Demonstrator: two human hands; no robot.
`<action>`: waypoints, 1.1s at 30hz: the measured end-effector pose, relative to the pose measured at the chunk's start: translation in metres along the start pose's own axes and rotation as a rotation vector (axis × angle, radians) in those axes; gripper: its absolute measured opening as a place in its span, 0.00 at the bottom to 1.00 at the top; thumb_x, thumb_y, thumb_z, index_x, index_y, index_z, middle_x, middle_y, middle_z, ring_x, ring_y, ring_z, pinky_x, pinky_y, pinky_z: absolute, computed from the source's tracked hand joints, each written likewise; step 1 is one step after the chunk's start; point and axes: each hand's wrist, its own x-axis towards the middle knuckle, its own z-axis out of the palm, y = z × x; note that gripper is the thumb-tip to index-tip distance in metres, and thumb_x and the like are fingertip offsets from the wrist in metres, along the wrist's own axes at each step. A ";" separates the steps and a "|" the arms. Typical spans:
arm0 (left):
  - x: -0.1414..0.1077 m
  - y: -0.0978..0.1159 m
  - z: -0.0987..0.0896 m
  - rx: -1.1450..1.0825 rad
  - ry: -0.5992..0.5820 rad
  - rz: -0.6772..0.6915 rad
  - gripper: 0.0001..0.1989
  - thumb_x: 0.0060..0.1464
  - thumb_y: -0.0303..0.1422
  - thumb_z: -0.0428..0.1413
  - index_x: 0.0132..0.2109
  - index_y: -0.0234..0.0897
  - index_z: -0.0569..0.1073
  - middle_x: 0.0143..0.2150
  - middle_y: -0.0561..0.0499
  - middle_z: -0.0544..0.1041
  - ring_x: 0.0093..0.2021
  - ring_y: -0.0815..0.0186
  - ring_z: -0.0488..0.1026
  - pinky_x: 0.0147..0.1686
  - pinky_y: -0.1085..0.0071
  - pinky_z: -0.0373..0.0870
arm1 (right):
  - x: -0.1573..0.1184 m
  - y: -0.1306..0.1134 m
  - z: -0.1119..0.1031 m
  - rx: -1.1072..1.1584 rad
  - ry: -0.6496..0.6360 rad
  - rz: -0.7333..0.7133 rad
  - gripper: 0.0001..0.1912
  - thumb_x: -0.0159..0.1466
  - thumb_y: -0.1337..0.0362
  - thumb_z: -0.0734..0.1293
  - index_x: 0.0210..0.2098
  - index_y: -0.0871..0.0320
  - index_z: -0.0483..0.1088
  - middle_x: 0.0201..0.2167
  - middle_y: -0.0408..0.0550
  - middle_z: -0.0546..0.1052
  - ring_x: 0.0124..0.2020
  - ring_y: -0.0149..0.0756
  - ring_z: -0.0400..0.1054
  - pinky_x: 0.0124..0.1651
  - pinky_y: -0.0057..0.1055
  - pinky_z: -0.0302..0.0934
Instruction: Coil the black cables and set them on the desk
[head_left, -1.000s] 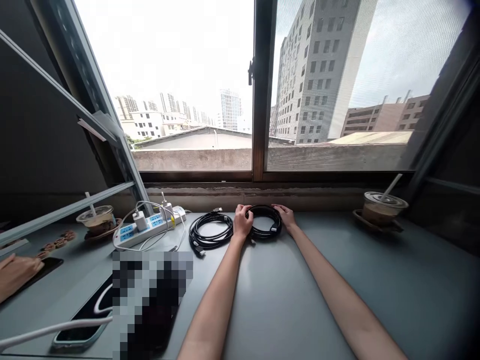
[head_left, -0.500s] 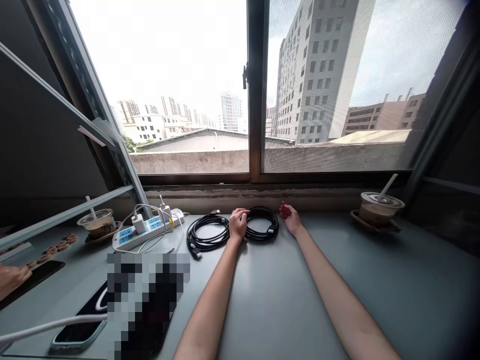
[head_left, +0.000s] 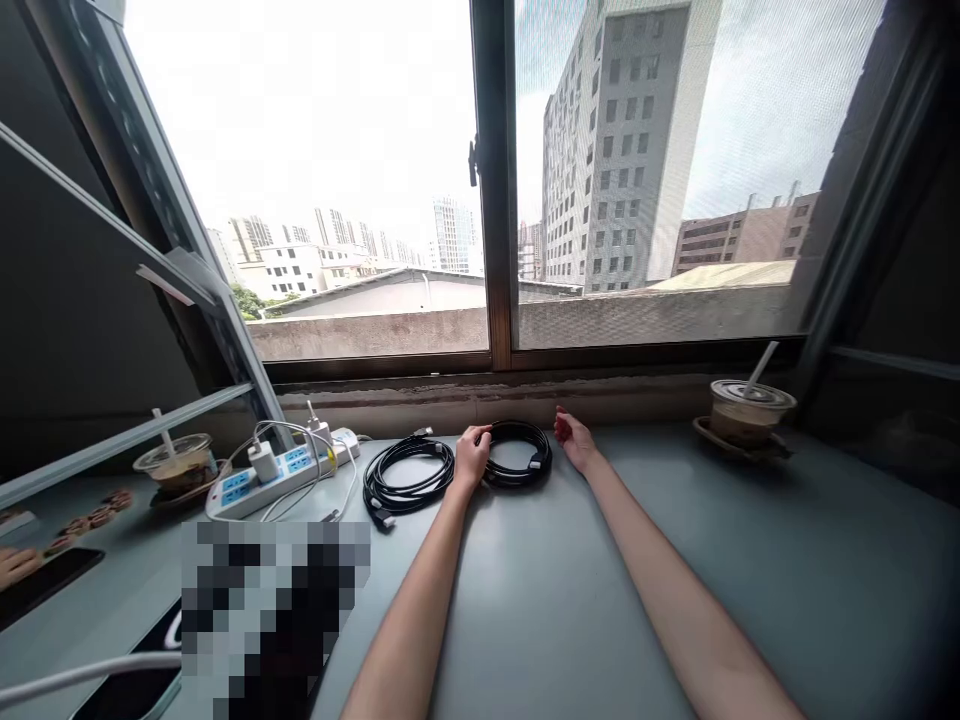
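Observation:
Two coils of black cable lie side by side on the grey table near the wall. My left hand (head_left: 471,458) is at the left edge of the right coil (head_left: 517,480), its fingers closed on the cable there. The left coil (head_left: 409,499), with its plugs showing, rests just left of that hand. My right hand (head_left: 574,440) is a little to the right of the right coil, apart from it, with its fingers loosely curled and nothing visible in them.
A white power strip (head_left: 285,475) with chargers and cables stands at left. Iced drink cups stand at far left (head_left: 178,465) and right (head_left: 750,410). Phones lie at lower left, where another person's hand (head_left: 16,566) rests. A metal frame rises at left.
The view has shifted slightly, so most things appear a little further left. The fingers of my left hand have drawn in on the right coil.

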 end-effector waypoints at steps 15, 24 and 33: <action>0.000 0.001 0.000 -0.004 -0.008 -0.018 0.14 0.52 0.27 0.47 0.33 0.35 0.78 0.38 0.48 0.75 0.41 0.66 0.72 0.44 0.71 0.66 | 0.001 0.003 0.002 -0.017 -0.016 0.014 0.10 0.64 0.63 0.62 0.43 0.62 0.67 0.36 0.46 0.70 0.31 0.26 0.66 0.32 0.26 0.65; 0.000 0.002 0.000 -0.009 -0.009 -0.029 0.14 0.53 0.27 0.47 0.31 0.36 0.78 0.38 0.48 0.75 0.41 0.66 0.72 0.45 0.71 0.65 | 0.003 0.005 0.002 -0.026 -0.033 0.017 0.11 0.64 0.63 0.62 0.43 0.63 0.66 0.37 0.47 0.70 0.32 0.27 0.66 0.33 0.26 0.65; 0.001 0.000 0.002 -0.015 -0.004 -0.039 0.13 0.53 0.27 0.47 0.31 0.36 0.77 0.38 0.48 0.75 0.41 0.67 0.72 0.45 0.72 0.65 | 0.005 0.003 -0.004 0.039 -0.013 0.015 0.11 0.65 0.62 0.61 0.43 0.63 0.66 0.35 0.46 0.70 0.30 0.25 0.65 0.31 0.25 0.64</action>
